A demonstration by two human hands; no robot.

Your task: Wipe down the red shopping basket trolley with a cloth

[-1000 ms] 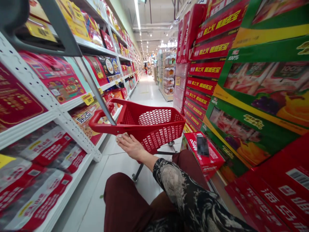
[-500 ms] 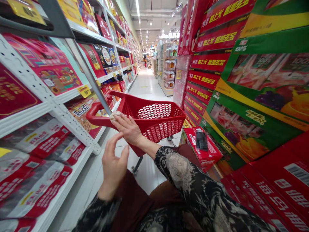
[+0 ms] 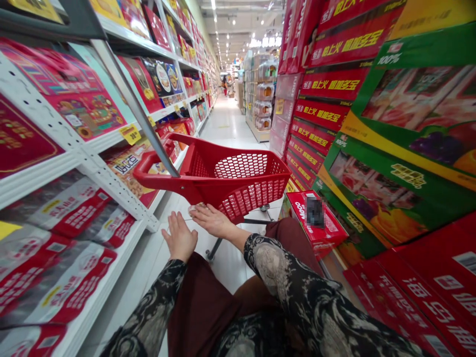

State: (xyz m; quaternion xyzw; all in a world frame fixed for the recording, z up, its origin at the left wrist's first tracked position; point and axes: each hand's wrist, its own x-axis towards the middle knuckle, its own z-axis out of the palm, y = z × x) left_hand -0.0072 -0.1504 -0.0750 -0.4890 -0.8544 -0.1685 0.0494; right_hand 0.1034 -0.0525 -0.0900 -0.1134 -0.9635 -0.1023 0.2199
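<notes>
Just under the red shopping cart (image 3: 241,181), the right hand (image 3: 210,220) and left hand (image 3: 180,237) hover, each grip open.

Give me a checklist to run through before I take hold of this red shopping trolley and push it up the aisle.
1. Left hand on the red shopping trolley: not ok, open and off it.
2. Right hand on the trolley: cannot tell, its fingertips are right at the lower edge, but no grip shows.
3. Grey metal bar clear of the trolley handle: cannot tell, its lower end meets the handle in this view.
4. Trolley clear of the red carton on the floor: ok, floor shows between them.
5. Person up the aisle: ok, far down it.
</notes>
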